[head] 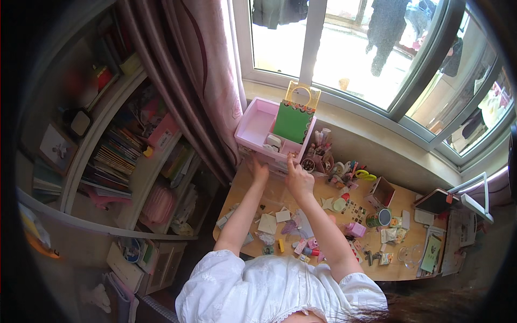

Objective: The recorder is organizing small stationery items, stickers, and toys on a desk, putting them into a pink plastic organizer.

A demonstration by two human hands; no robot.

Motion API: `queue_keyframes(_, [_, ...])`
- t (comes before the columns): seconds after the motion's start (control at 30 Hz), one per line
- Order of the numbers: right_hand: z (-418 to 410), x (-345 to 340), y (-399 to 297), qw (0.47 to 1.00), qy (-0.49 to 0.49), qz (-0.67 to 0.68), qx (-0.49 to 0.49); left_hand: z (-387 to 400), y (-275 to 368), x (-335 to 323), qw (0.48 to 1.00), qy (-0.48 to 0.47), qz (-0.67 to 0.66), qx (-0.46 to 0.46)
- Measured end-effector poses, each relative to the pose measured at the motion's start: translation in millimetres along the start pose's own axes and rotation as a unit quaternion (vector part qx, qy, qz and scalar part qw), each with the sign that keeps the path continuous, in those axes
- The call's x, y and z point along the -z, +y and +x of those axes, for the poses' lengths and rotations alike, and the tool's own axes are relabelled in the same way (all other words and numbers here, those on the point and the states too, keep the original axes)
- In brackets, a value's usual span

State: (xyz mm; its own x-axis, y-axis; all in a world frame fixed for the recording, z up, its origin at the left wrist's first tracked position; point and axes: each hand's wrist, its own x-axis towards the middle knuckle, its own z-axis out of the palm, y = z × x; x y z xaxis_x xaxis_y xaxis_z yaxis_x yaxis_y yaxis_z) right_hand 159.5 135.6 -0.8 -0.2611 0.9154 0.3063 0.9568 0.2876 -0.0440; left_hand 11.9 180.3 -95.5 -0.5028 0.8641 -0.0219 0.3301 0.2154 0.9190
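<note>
A pink plastic storage box stands at the far left of the desk, below the window. Inside it, a green card or booklet leans upright beside a small white object in a front compartment. A yellow translucent plastic piece with a round opening rises behind the green one. My left hand is against the box's lower front, its fingertips partly hidden. With its index finger over the front rim near the right corner, my right hand grips the box.
Pen holders and yellow-green scissors stand right of the box. Small items, a tin can and a pink open box crowd the wooden desk. A curtain and bookshelf border the left; a lamp is right.
</note>
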Motion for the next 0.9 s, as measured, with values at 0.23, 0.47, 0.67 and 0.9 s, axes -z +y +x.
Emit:
queue_keyframes(0.23, [4,-4,4,0.998,0.026,-0.034,0.034,-1,-45,-14,0.755,-0.170,-0.545,0.323])
queue_keyframes(0.47, [3,-3,8,0.998,0.021,-0.046,0.026,-13,-41,-22,0.697,-0.153,-0.626,0.316])
queue_keyframes(0.67, [0,2,6,0.998,0.039,-0.036,0.041,-6,-76,-26,0.721,-0.180,-0.602,0.292])
queue_keyframes(0.9, [-2,-1,13,0.999,0.026,-0.020,0.038,-14,-66,-43,0.812,-0.108,-0.496,0.287])
